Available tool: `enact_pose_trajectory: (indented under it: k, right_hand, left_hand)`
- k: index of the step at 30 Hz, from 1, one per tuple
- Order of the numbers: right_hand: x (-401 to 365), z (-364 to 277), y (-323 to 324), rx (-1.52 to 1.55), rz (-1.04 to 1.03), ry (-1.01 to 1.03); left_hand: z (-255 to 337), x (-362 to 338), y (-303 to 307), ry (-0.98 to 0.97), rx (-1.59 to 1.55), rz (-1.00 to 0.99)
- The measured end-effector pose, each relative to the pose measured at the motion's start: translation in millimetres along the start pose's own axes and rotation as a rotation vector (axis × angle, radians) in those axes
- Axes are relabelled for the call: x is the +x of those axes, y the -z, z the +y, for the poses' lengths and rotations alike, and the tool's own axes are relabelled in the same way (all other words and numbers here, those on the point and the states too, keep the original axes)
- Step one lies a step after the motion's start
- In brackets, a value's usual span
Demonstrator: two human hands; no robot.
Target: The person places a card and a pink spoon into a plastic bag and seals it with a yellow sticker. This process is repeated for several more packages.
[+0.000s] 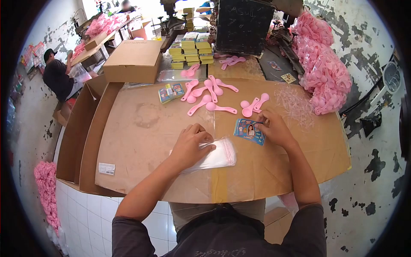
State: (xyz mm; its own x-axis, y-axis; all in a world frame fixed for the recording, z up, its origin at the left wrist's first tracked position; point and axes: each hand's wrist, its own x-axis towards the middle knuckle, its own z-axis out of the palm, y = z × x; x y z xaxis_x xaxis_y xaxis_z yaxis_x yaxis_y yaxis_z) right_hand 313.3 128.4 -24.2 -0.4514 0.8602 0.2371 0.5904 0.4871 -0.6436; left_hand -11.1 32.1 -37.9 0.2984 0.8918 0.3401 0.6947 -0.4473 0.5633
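Peeling white walls flank a worktable [141, 145] topped with scuffed brown cardboard, its near edge bowed and its right edge worn. A wide stretch of cardboard lies between the left hand [191, 145] and the table's left edge, where a small white printed label [106, 168] sits. The left hand, fingers curled, rests on a flat stack of clear, glossy plastic bags [222, 155]; whether it grips one I cannot tell. Just right of the bags is a squared stack of blue printed cards [248, 132]. The right hand [274, 128] has thumb and fingers narrowed at its upper right corner; a firm pinch cannot be made out. Beyond lie smooth, round-bowled pink plastic spoons [206, 98], with thin, tangled transparent strips [295, 105] farther right.
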Motion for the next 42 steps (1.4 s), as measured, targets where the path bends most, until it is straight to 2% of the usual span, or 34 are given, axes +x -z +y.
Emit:
enact_pose_trajectory:
  k: [3,5,9,12,14,17,20,23,27,30,33,36,39,42]
  right_hand:
    - [-1,-9,6,0.094,-0.046,-0.089]
    - [-3,-21,7,0.229,-0.055,-0.026]
    - [-11,-33,-18,0.455,-0.088,0.189]
    - [-15,-50,-27,0.462,-0.305,0.291]
    - [-18,-50,-40,0.401,-0.377,0.344]
    - [-20,-54,-48,0.3,-0.422,0.343]
    - [-22,-52,-50,0.349,-0.393,0.284]
    - [-21,-41,-52,0.441,-0.273,0.189]
    - [-17,-51,-39,0.298,-0.163,0.003]
    - [-17,-48,-45,0.536,-0.127,-0.103]
    - [-17,-55,-53,0.734,0.005,-0.099]
    - [-17,-48,-56,0.758,-0.068,-0.041]
    - [-16,-52,-51,0.461,-0.173,0.11]
    - [-21,-67,-54,0.434,-0.159,0.124]
  left_hand:
    - [-1,1,-3,0.15,-0.219,-0.015]
    - [2,3,0,0.247,-0.324,-0.009]
    - [-5,0,-10,0.103,-0.176,0.023]
    - [-5,1,-13,0.016,-0.08,0.068]
    - [-6,1,-15,-0.03,-0.052,0.119]
    - [5,-1,-6,0.228,-0.274,0.091]
    - [-11,-2,-10,0.351,-0.826,0.161]
    - [-8,3,8,0.414,-1.228,0.095]
    - [0,2,15,0.422,-1.065,-0.027]
    - [7,1,10,0.359,-1.013,-0.008]
    - [3,0,-6,0.309,-0.925,0.083]
    - [6,-1,-12,0.285,-0.84,0.148]
    - [12,-1,-13,0.253,-0.701,0.192]
    - [19,-3,-13,0.191,-0.568,0.216]
